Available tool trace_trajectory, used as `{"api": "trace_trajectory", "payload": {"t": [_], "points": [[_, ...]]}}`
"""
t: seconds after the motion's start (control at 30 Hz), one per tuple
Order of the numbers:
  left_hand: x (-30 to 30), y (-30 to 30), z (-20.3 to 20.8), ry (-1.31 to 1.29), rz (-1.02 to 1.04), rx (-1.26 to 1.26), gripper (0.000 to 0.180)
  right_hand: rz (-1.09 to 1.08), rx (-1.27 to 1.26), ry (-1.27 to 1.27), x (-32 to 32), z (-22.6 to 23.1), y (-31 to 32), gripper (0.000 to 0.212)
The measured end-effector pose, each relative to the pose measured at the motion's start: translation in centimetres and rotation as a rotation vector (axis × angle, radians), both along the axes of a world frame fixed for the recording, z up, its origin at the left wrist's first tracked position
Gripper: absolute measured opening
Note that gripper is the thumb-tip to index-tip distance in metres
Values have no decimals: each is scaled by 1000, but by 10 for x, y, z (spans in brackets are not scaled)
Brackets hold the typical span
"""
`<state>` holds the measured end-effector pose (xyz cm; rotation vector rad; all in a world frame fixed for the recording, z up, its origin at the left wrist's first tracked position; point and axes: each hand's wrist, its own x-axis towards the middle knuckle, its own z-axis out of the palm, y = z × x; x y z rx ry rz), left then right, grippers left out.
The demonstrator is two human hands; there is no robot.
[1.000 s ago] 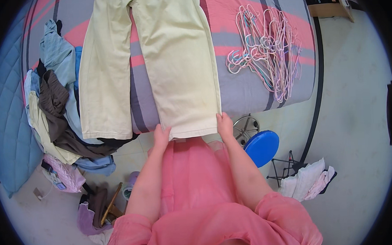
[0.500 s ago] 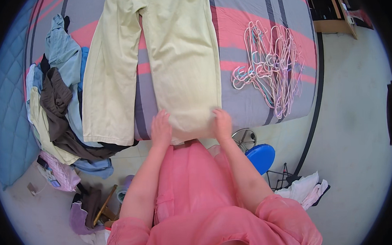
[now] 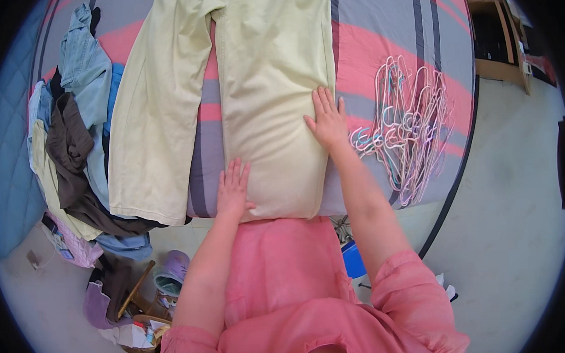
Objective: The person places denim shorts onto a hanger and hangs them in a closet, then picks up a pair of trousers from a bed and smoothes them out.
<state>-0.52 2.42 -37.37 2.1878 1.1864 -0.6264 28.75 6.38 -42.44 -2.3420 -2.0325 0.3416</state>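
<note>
A pair of pale cream trousers (image 3: 259, 76) lies flat on a bed with a grey and pink striped cover (image 3: 378, 52), legs pointing toward me. My left hand (image 3: 232, 190) rests flat, fingers spread, on the near left edge of the right trouser leg close to its hem. My right hand (image 3: 327, 119) lies flat with fingers spread on that leg's right edge, farther up. Neither hand grips anything.
A heap of pale plastic hangers (image 3: 407, 133) lies on the bed right of my right hand. A pile of clothes (image 3: 73, 141) covers the bed's left side. Bags and clutter (image 3: 130, 297) sit on the floor at lower left, a blue stool (image 3: 352, 262) below the bed edge.
Both hands left the hem of the right trouser leg. The right hand slid up along the leg's right edge; the left moved a little up its left edge. The view shifted closer to the bed.
</note>
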Motion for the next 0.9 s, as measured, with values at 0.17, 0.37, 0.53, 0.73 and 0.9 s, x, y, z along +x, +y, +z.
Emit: {"api": "trace_trajectory", "payload": {"t": [0.17,0.37,0.53,0.73,0.9], "points": [[5,-3,-1,97,-19,18,122,382,-200,242,-114,5,-71,60],[2,-6,-5,116,-10,16,122,494,-100,218,-53,-8,-3,62],[1,-7,-1,117,-17,14,120,220,62,40,-3,-11,65,62],[-3,-13,-3,125,-14,55,121,136,-196,219,-141,-1,-72,60],[-33,-50,-19,96,-121,200,83,591,-249,475,-104,-13,-132,61]]}}
